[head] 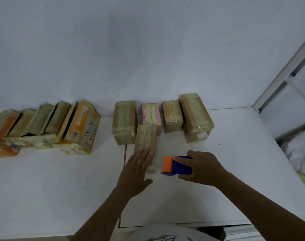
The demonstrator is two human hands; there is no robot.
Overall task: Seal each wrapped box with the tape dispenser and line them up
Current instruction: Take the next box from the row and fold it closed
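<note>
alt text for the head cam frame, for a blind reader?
A person's left hand presses flat on a tape-wrapped brown box on a white table, while the right hand grips a blue-and-orange tape dispenser beside it. More wrapped boxes line the wall behind.

Your narrow brown wrapped box (145, 140) lies flat, pointing away from you, its far end just before the pink box (151, 113). The blue-and-orange tape dispenser (176, 165) is just right of it.

Your single head camera looks forward and down, close over your left hand (137, 168) and right hand (203, 168); wall (148, 49) beyond them.
</note>
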